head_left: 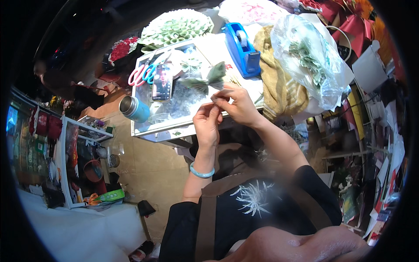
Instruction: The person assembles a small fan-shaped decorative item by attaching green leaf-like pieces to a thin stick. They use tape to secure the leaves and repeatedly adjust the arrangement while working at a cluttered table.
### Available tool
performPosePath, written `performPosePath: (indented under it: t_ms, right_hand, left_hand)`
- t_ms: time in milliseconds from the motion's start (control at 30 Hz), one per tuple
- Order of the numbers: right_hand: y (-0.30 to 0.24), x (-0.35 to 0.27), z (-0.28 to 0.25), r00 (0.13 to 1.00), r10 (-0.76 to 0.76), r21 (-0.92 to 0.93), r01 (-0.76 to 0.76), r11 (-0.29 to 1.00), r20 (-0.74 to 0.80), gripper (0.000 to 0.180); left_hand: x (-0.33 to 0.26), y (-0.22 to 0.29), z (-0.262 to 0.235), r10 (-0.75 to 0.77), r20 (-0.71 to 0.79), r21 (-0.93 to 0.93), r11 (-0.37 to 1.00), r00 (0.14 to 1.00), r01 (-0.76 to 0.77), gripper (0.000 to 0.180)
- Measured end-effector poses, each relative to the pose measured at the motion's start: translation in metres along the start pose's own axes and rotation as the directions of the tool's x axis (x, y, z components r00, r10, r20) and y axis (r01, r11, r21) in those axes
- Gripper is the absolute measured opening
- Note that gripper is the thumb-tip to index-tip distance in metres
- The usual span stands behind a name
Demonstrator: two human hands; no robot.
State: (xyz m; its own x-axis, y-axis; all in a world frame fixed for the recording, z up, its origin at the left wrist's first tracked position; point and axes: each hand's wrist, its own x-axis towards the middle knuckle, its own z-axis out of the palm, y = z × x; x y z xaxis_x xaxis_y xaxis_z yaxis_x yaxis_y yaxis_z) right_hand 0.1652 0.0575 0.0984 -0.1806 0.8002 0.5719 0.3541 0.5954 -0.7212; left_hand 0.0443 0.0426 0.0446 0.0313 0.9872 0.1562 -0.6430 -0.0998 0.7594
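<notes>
Green pleated paper fan (208, 78), pinched just above frame centre.
Left hand (207, 122) and right hand (235, 105) are both closed around its lower stem over the table (183, 126) edge; a loosened pinch could likely let the pleats spring open, or knock the phone (162, 82).

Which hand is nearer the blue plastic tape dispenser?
Right. The right hand is just below the blue plastic tape dispenser; the left hand sits lower and further left.

The folded paper fan (208, 78) is green and grey. The tape dispenser (241, 49) is bright blue, the scissors (143, 74) pink and turquoise, the bangle (201, 172) pale jade, the cloth (279, 83) mustard yellow.
</notes>
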Motion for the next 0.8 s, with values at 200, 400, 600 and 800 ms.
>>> performPosePath:
  t_ms: [200,400,600,800]
  right_hand:
    - [0.002,-0.002,-0.001,0.995,0.092,0.134,-0.096,0.986,0.039,0.013]
    - [0.010,-0.004,-0.002,0.990,0.123,0.219,-0.134,0.966,0.065,0.012]
    - [0.012,-0.005,-0.002,0.988,0.138,0.154,-0.148,0.977,0.074,0.011]
    - [0.030,0.010,-0.037,0.986,-0.034,0.021,0.031,0.999,0.162,0.011]
  left_hand:
    - [0.000,-0.003,-0.003,-0.051,0.015,-0.054,0.997,0.999,0.052,0.014]
    - [-0.005,-0.005,-0.001,-0.134,-0.025,-0.068,0.989,0.991,0.132,0.016]
    - [-0.005,-0.006,-0.005,-0.189,0.022,-0.095,0.977,0.982,0.190,0.016]
    - [-0.004,0.001,-0.009,-0.157,-0.004,-0.070,0.985,0.988,0.156,0.013]
